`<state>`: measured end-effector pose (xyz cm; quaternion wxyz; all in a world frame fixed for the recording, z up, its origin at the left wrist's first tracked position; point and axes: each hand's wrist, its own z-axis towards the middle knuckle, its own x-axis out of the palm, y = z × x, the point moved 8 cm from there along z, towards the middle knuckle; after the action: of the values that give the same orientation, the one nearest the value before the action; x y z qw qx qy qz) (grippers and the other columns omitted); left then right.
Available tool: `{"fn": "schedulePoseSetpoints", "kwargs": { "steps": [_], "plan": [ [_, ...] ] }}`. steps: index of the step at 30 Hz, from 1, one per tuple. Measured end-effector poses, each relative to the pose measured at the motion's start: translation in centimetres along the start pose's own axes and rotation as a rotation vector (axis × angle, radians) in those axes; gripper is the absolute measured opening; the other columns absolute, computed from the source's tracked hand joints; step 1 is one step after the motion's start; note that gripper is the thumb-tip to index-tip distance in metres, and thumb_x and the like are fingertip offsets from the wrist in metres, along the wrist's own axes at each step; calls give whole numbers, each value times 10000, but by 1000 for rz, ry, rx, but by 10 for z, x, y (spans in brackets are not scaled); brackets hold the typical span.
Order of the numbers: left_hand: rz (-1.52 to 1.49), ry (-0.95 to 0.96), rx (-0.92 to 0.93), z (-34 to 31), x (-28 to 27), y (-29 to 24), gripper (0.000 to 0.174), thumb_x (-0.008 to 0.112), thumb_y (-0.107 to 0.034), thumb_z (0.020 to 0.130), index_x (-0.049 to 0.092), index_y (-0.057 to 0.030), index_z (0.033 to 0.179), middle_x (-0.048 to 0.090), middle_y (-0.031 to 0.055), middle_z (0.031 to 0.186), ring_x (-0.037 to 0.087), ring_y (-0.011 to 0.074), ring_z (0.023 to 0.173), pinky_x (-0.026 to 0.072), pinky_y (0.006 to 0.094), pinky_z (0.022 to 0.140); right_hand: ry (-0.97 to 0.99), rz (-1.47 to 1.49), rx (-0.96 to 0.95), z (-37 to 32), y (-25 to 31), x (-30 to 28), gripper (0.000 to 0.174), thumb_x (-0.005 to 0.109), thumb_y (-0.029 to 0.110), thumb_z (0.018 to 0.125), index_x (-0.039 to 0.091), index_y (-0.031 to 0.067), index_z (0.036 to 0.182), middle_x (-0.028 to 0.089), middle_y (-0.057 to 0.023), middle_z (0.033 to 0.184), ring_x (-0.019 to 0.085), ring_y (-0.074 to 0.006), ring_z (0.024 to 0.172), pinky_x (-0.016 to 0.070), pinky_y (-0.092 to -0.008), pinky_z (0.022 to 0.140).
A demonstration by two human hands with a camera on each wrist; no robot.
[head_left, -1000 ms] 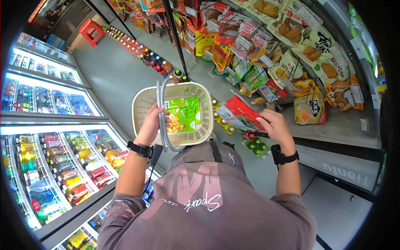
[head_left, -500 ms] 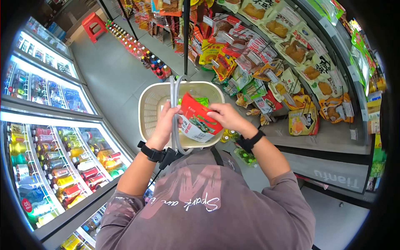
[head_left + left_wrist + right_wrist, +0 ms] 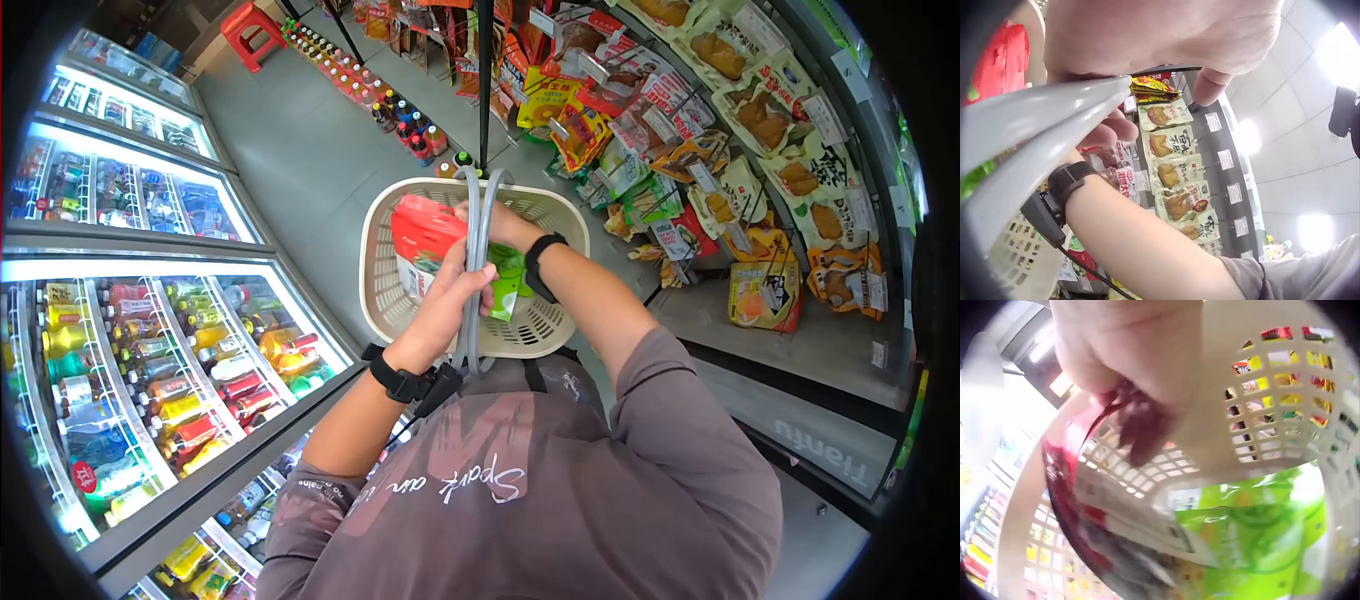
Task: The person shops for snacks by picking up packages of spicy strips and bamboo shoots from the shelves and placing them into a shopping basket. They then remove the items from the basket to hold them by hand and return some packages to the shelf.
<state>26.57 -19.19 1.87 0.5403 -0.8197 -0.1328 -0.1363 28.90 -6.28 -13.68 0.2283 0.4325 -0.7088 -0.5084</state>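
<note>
Red packet [image 3: 424, 226] hangs from the right hand [image 3: 508, 228].

Handles [image 3: 487, 220] cross the basket [image 3: 540, 335]; its near right corner seems free.

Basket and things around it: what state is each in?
Basket: upright
Handles: raised, side by side
Left hand: curled round the handles
Right hand: holding the red packet
Red packet: held, inside basket
Green packet: in the basket
Fridges: lit
Stool: upright
</note>
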Motion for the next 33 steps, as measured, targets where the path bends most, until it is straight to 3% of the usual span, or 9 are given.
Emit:
{"fn": "schedulePoseSetpoints", "kwargs": {
  "steps": [2,7,11,13,15,22,26,29,33],
  "plan": [
    [6,-28,-8,0,-12,6,531,526,-293,894,361,-47,1335,548,42,938,546,120,731,456,271,658,-169,-321,42,12,-2,-1,359,516,320,915,626,2,1039,641,-233,1039,608,-348,1022,475,-403,867],
    [-85,-132,-74,-3,-30,18,412,531,-308,895,424,-95,1232,553,15,924,546,116,733,458,282,653,-478,-380,-77,-7,-7,-8,402,499,362,926,587,12,1103,637,-231,1012,598,-386,1012,470,-425,855],
    [-89,-107,-53,3,-16,16,430,531,-358,881,439,-86,1201,557,26,938,553,140,749,461,305,683,-480,-13,12,-24,-49,-27,453,467,428,956,612,11,1057,657,-195,974,630,-331,943,484,-374,850],
    [-101,-126,-57,3,-13,13,458,532,-366,876,424,-82,1218,547,31,936,550,147,752,465,314,685,-378,996,-27,-39,-60,-19,451,480,448,950,610,37,1082,667,-123,1034,644,-255,919,480,-354,863],
    [-120,-104,-43,2,-14,13,465,529,-365,875,417,-81,1226,543,34,937,548,151,754,468,319,687,-225,1192,10,-61,-48,-11,446,516,431,942,580,59,1179,646,-45,1115,621,-177,960,467,-328,885],
    [-133,-60,10,-6,-4,5,478,509,-345,875,397,-79,1256,538,43,955,543,157,764,460,321,697,19,202,-124,-82,-25,23,669,788,89,669,512,63,1278,631,-75,1166,598,-178,1055,459,-321,926],
    [-137,-12,18,-12,11,1,551,535,-336,857,363,-68,1306,531,52,973,540,152,770,456,312,701,-155,-158,62,-80,-16,26,484,742,126,718,578,-12,1152,649,-191,1039,637,-276,982,493,-342,847],
    [-91,18,33,-16,14,0,564,550,-331,850,359,-65,1310,525,48,972,541,147,770,456,301,698,-320,-211,117,-19,-104,29,325,679,201,798,632,-63,983,656,-235,926,660,-297,872,508,-388,758],
    [-120,18,75,-24,0,-12,580,558,-302,851,340,-62,1332,522,50,991,542,143,768,460,301,700,-247,-276,-89,-38,-24,36,330,632,242,846,649,-84,807,651,-213,704,653,-321,640,502,-406,599]
  ]
}}
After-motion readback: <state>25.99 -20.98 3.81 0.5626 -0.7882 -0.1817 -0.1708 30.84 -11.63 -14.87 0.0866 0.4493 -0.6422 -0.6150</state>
